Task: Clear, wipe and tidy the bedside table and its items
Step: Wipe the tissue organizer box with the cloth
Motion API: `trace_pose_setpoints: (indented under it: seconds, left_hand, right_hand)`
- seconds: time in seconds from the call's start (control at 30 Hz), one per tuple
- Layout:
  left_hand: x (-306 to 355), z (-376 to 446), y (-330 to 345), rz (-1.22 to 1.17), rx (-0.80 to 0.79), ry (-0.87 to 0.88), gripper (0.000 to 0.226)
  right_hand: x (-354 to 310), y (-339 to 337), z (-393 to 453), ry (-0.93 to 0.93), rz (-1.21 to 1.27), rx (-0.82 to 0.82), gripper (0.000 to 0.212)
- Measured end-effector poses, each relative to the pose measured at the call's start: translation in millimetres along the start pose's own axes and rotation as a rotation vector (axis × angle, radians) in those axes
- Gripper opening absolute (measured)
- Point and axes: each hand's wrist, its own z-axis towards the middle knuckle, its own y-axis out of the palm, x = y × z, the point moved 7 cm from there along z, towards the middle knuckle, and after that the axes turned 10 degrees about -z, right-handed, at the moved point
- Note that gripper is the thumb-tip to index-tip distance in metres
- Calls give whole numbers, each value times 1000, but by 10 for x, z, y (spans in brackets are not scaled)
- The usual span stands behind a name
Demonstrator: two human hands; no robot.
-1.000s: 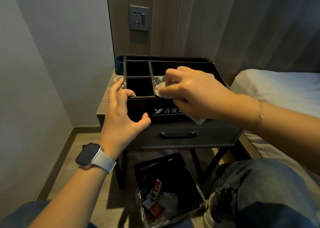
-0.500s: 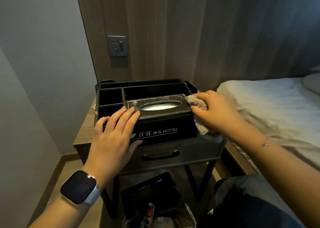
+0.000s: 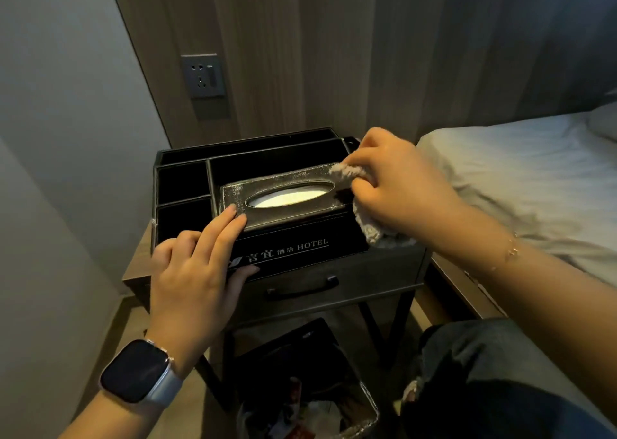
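Dim hotel corner, and on the bedside table (image 3: 135, 271) sits our black organizer (image 3: 293, 248). Our right hand (image 3: 400, 188) has the cloth (image 3: 364, 228) bunched tight on its tissue lid (image 3: 283, 195); left hand (image 3: 193, 271) rests flat, fingers straight. Push hard and the organizer might skid off.

Left hand (image 3: 192, 273): reaching forward from lower left, palm down, fingers lying straight and together, fingertips pressing down, thumb spreading out to the side; wrist wearing a watch. Right hand (image 3: 397, 185): reaching in from the right, fingers curling and pinching a bunched cloth (image 3: 364, 218), knuckles facing up. Right forearm is stretching across, bare, wearing a thin bracelet at the wrist.
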Motion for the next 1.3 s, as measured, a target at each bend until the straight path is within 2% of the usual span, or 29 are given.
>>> trace_pose_setpoints:
  seconds: [0.13,0.23,0.33,0.4,0.5,0.6,0.7,0.77,0.87,0.93,1.03,1.13,1.2,1.3]
  left_hand:
    - [17,-20,17,-7,15,2,63]
    - [47,-84,36,1,38,0,62]
    - [53,-110,42,8,57,11,63]
    - [36,-78,45,9,62,20,64]
    - [40,-80,36,-5,83,25,63]
    - [90,-208,57,0,127,23,61]
    - [112,-291,84,31,170,38,58]
    - [115,-308,94,50,190,49,57]
    - [115,-325,102,33,208,46,55]
    - [125,-348,110,28,210,35,54]
    - [125,-335,97,11,227,33,54]
    - [94,-284,71,-16,242,23,55]
    - [83,-292,67,-28,256,5,54]
    - [99,-325,81,-13,263,9,55]
  right_hand:
    - [-200,205,-166,-47,-159,-4,23]
    - [-399,203,-429,-163,-62,-12,21]
    - [-264,139,-362,-108,47,16,27]
    - [-225,164,-299,-69,1,42,26]
    - [-383,282,-427,-123,-70,14,19]
    - [-375,245,-605,-162,17,-53,27]
    - [-236,109,-538,-126,78,48,31]
    - [-259,154,-503,-125,9,74,28]
    - [-425,314,-654,-215,-121,35,26]
    - [-417,302,-738,-242,-40,-21,32]
    - [-218,91,-587,-207,70,-51,36]
    - [-34,-161,-159,-203,-57,20,33]
    - [-96,-172,147,-282,-137,-14,28]
    - [-616,-32,451,-530,-235,-3,28]
